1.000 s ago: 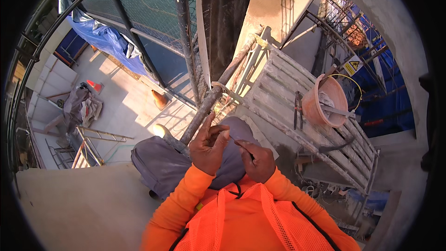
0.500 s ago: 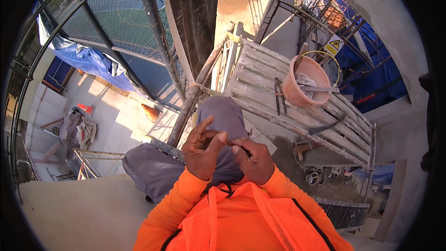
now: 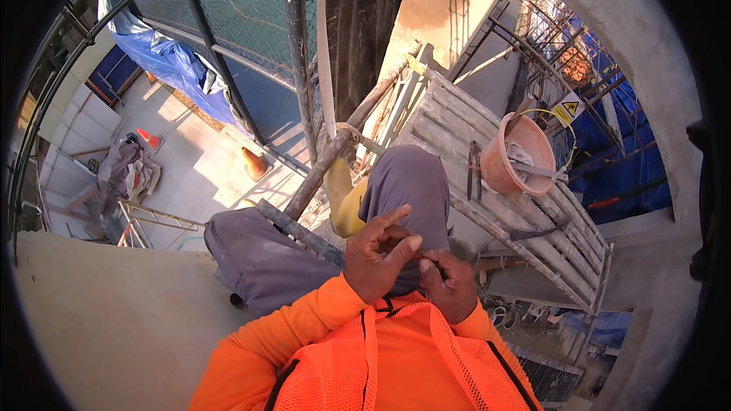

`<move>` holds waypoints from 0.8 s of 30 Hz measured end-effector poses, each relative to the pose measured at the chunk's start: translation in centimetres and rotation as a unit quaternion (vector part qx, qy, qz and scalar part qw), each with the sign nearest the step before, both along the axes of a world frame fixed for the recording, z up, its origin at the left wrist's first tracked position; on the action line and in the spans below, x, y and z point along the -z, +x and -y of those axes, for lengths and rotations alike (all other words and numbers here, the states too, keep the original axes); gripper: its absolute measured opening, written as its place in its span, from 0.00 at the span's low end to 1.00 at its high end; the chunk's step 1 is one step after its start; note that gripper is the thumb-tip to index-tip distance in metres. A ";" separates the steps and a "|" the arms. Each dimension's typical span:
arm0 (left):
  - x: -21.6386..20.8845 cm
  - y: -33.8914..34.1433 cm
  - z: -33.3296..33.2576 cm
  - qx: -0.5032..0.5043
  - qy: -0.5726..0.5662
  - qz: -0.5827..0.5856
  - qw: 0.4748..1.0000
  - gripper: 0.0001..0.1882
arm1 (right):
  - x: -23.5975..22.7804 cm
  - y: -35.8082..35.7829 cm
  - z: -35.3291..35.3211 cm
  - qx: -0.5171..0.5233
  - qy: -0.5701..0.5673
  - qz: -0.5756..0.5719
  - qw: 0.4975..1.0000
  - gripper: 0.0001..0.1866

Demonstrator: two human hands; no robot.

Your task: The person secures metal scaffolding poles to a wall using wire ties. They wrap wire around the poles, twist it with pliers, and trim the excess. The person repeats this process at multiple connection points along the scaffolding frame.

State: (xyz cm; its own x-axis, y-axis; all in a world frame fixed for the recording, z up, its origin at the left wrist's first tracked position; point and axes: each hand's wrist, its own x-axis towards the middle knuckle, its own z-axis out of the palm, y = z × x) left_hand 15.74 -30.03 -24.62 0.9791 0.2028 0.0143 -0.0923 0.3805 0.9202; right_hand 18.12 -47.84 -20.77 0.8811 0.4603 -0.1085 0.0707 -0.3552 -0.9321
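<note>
Both my hands meet above my lap, in front of my grey trousers [image 3: 407,183]. My left hand [image 3: 375,256] has its thumb and some fingers pinched together, with one finger lifted out straight. Beside it, my right hand [image 3: 449,285] is closed in a pinch, its fingertips almost touching the left ones. Whatever lies between the fingertips, if anything, is too small to make out. Orange sleeves and an orange mesh vest [image 3: 320,359] frame the hands from below.
On a slatted metal scaffold platform [image 3: 476,128] at right stand a pinkish bucket [image 3: 499,164] with tools in it and a pair of pliers or cutters [image 3: 475,170]. A rusty scaffold pole [image 3: 320,175] runs close to my legs. Far below left are traffic cones [image 3: 254,164] and mesh fencing.
My view has turned, and my hands now appear farther right and slightly lower, still pinched together. My right knee has shifted, and a yellow boot shows beside it.
</note>
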 end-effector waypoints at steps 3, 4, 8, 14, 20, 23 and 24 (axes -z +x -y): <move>-0.3 -0.1 -0.2 0.003 0.009 0.003 1.000 0.27 | -0.2 -0.1 -0.2 0.000 0.019 0.033 0.999 0.09; -0.4 0.0 -0.1 0.006 -0.006 0.008 1.000 0.27 | -0.3 -0.2 -0.2 0.000 0.017 0.038 0.999 0.09; -1.0 0.0 0.5 0.005 0.022 0.027 0.999 0.28 | -1.7 -0.3 0.3 -0.007 0.004 0.035 0.999 0.10; -2.4 0.1 -0.7 -0.029 0.086 0.088 0.992 0.28 | -3.4 0.1 -0.9 -0.016 0.031 0.057 0.998 0.09; -3.4 1.2 -2.9 -0.082 -0.058 0.044 0.994 0.26 | -3.3 2.9 -5.1 -0.055 0.097 0.121 0.986 0.10; -3.2 2.1 -4.0 -0.064 -0.072 0.025 0.995 0.26 | -3.1 4.3 -7.0 -0.065 0.081 0.060 0.993 0.10; -3.1 2.4 -4.4 -0.076 -0.084 0.022 0.993 0.29 | -3.1 4.7 -7.7 -0.064 0.073 0.040 0.994 0.09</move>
